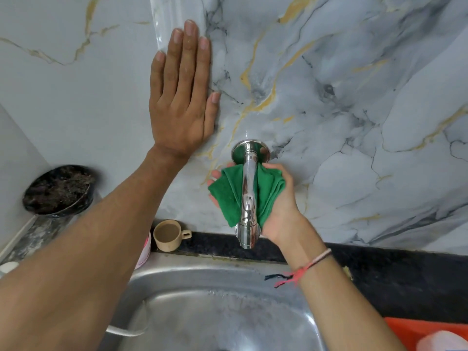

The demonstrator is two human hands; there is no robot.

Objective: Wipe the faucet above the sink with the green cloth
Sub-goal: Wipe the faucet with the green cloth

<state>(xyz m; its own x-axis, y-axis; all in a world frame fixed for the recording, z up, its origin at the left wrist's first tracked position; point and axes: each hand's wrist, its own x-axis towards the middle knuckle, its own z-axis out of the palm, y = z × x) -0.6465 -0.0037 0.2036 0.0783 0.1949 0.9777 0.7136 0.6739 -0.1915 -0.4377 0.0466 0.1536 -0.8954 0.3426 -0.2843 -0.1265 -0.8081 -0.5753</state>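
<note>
A chrome faucet (pixel 248 198) juts out of the marble-patterned wall above a steel sink (pixel 217 317). The green cloth (pixel 228 193) is wrapped under and around the faucet's neck. My right hand (pixel 281 206) cups the cloth from below and from the right, fingers closed on it, fingertips showing at the cloth's left edge. My left hand (pixel 181 92) lies flat on the wall up and to the left of the faucet, fingers spread, holding nothing.
A small beige cup (pixel 167 235) stands on the dark counter ledge left of the faucet. A black bowl (pixel 59 190) with dark contents sits in the left corner. An orange item (pixel 428 333) lies at the bottom right. A pink-and-white container (pixel 144 252) hides partly behind my left forearm.
</note>
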